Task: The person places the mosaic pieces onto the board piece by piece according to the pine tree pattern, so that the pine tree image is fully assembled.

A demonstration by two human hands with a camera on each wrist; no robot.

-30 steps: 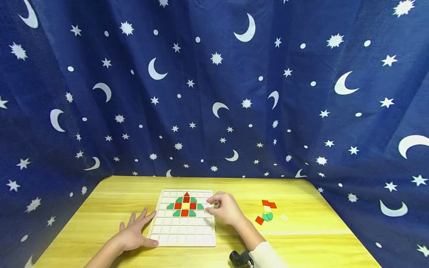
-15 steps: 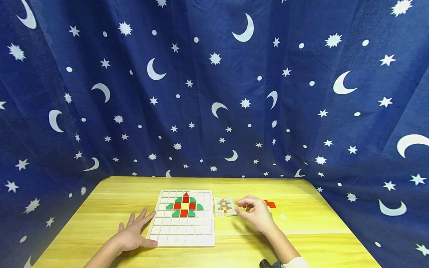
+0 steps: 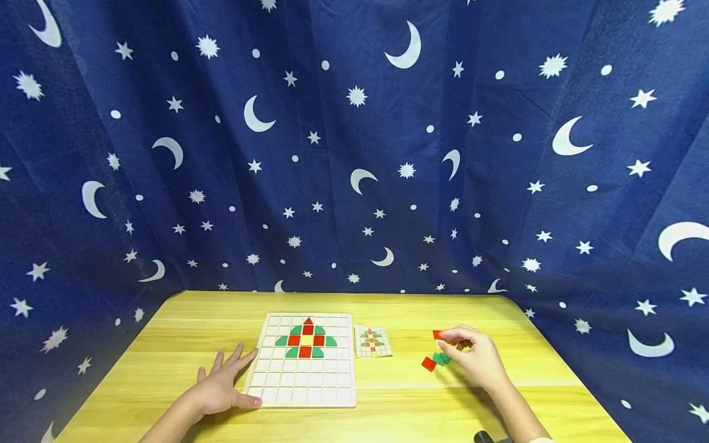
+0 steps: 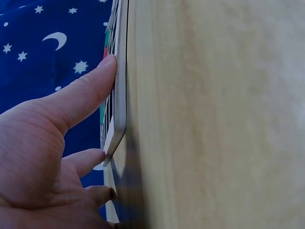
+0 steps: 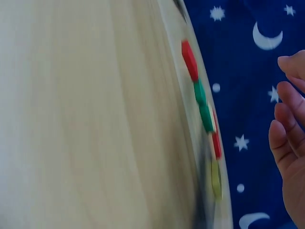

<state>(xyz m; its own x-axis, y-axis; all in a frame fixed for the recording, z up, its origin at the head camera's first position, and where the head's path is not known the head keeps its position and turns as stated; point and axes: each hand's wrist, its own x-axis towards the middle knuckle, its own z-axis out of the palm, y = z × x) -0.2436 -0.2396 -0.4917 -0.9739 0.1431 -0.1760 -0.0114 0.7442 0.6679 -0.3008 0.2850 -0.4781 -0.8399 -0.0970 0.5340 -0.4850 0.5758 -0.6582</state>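
A white gridded board (image 3: 310,389) lies on the table, bearing a tree-like pattern of red, green and yellow tiles (image 3: 304,351) in its upper half. My left hand (image 3: 218,389) spreads its fingers along the board's left side, the thumb resting on its near left corner (image 4: 113,121). Over a small group of loose tiles hovers my right hand (image 3: 477,355), thumb and fingers apart with nothing visible between them. A red square tile (image 3: 429,364) and green tiles (image 3: 439,359) show beside it; the hand partly hides others. The right wrist view also catches a yellow tile (image 5: 216,179) on the tabletop.
Just right of the board lies a small pattern card (image 3: 373,342) printed with a similar coloured figure. Behind the wooden table (image 3: 221,314) hangs a blue curtain (image 3: 332,154) with moons and stars. A black object (image 3: 484,437) sits at the right wrist.
My right hand has moved right from the board's edge, past the card, to the loose tiles. The card, earlier hidden behind that hand, now shows fully. My left hand stays put.
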